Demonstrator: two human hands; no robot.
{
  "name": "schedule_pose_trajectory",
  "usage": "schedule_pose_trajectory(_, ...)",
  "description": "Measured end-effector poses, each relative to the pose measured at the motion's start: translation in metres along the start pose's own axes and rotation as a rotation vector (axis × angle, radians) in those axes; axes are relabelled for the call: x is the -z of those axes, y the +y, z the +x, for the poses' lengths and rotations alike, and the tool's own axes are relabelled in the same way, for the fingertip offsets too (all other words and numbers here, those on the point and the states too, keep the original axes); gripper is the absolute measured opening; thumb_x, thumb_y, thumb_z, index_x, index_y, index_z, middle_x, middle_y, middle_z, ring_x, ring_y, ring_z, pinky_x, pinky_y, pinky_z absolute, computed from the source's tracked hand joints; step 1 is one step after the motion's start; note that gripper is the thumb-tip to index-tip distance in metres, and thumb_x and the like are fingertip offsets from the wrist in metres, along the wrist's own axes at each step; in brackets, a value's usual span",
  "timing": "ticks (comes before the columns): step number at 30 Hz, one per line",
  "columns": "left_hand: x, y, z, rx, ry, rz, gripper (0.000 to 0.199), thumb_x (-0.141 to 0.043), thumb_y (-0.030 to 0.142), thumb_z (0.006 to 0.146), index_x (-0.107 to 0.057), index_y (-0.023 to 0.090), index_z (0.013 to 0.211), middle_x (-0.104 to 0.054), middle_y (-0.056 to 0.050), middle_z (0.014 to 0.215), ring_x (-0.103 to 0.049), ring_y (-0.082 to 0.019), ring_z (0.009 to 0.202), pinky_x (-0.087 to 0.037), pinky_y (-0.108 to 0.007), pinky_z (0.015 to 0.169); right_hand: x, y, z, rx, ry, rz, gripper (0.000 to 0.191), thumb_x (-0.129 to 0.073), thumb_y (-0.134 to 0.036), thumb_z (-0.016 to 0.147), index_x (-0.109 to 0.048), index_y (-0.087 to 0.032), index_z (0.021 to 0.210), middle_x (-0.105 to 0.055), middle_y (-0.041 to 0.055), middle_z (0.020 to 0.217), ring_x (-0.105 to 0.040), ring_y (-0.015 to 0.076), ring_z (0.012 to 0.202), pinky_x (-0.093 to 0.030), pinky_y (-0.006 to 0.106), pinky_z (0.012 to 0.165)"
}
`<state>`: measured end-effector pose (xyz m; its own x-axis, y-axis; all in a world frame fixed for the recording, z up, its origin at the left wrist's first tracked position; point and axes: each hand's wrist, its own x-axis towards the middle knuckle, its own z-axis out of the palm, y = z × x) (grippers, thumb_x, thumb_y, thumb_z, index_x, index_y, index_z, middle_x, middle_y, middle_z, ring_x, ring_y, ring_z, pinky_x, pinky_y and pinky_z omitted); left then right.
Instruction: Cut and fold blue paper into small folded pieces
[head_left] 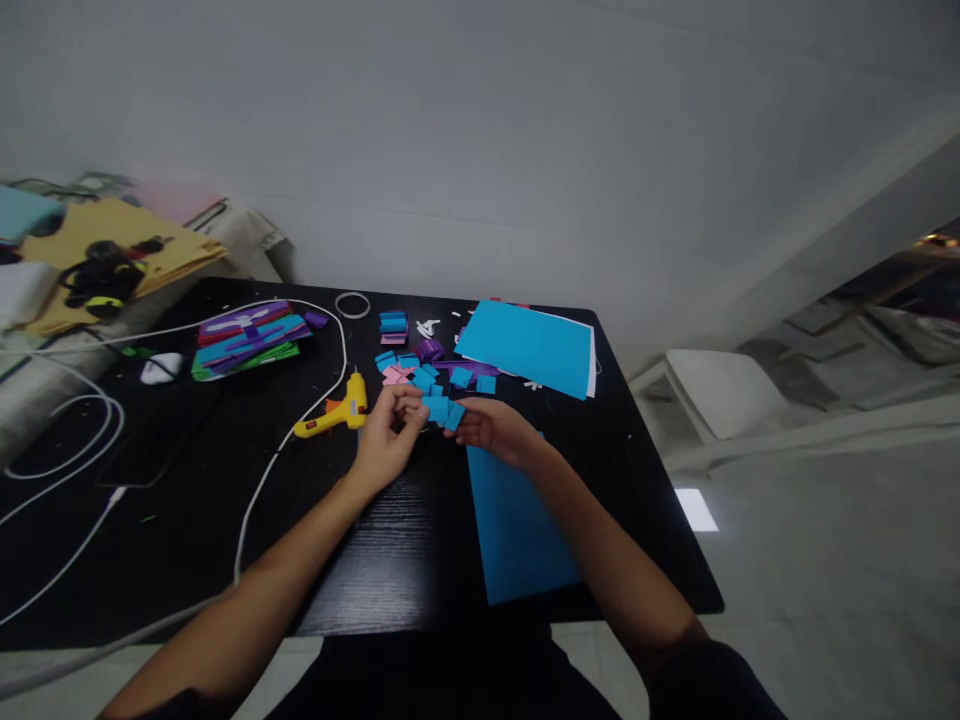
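Over the middle of the black table, my left hand (391, 428) pinches a small blue paper piece (435, 408) between thumb and fingers. My right hand (489, 430) comes in from the other side, its fingers closed on another small blue paper piece (454, 415) that overlaps the first. Whether the two pieces are joined I cannot tell. Just beyond my hands lies a pile of cut blue pieces (424, 377) beside pink pieces (397, 374). Under my right forearm a large blue sheet (517, 530) lies partly hidden.
A yellow glue gun (346, 408) lies left of my left hand, near a white cable (259, 490). Stacked coloured strips (247, 340) and a white earbud case (161, 368) sit farther left. Blue and white sheets (532, 345) lie at the back right. A white stool (705, 392) stands beyond the table's right edge.
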<state>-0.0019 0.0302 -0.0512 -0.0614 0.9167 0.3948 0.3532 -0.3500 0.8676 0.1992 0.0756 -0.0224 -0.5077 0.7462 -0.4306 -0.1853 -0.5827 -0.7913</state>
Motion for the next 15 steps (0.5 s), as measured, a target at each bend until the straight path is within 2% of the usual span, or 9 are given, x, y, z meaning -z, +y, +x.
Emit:
schedule_pose_trajectory(2,-0.002,-0.002,-0.001,0.019,-0.038,-0.034,0.026,-0.064,0.037,0.097,-0.056,0.022,0.117,-0.07,0.0,0.085,-0.07,-0.017,0.075,-0.056,-0.028,0.07,-0.003,0.003,0.001,0.018,0.004,-0.011,0.016,-0.073,-0.032,0.091,-0.075,-0.016,0.091,-0.081,0.009,0.083,-0.077,0.02,0.075,-0.06,0.029,0.07)
schedule_pose_trajectory(6,0.0,-0.005,0.001,0.051,-0.069,-0.035,0.025,-0.071,0.038,0.094,-0.062,0.022,0.112,-0.069,0.0,0.083,-0.069,-0.017,0.074,-0.056,-0.029,0.072,-0.005,0.006,0.001,0.083,0.013,-0.048,0.032,-0.086,-0.046,0.082,-0.077,-0.016,0.087,-0.079,0.007,0.08,-0.076,0.0191,0.074,-0.059,0.029,0.07)
schedule_pose_trajectory(10,0.004,-0.001,0.003,0.038,-0.1,-0.006,0.025,-0.074,0.04,0.092,-0.068,0.022,0.108,-0.069,0.0,0.083,-0.067,-0.017,0.074,-0.056,-0.029,0.073,-0.004,0.01,-0.004,0.168,0.01,-0.122,0.038,-0.096,-0.043,0.066,-0.08,-0.016,0.086,-0.078,0.0035,0.078,-0.074,0.016,0.076,-0.058,0.027,0.076)
schedule_pose_trajectory(13,0.005,0.005,0.003,0.01,-0.15,0.016,0.024,-0.077,0.042,0.091,-0.072,0.022,0.103,-0.068,0.001,0.079,-0.065,-0.017,0.072,-0.054,-0.029,0.07,0.002,0.016,-0.01,0.238,-0.013,-0.249,0.033,-0.093,-0.041,0.069,-0.081,-0.017,0.088,-0.078,0.0025,0.08,-0.073,0.0154,0.076,-0.059,0.03,0.078)
schedule_pose_trajectory(15,0.006,0.008,0.002,-0.046,-0.229,0.075,0.021,-0.074,0.043,0.093,-0.074,0.023,0.099,-0.068,0.001,0.078,-0.065,-0.017,0.071,-0.054,-0.028,0.067,0.008,0.022,-0.014,0.243,-0.025,-0.319,0.03,-0.089,-0.04,0.074,-0.081,-0.018,0.093,-0.079,0.0029,0.082,-0.074,0.0166,0.076,-0.061,0.032,0.078)
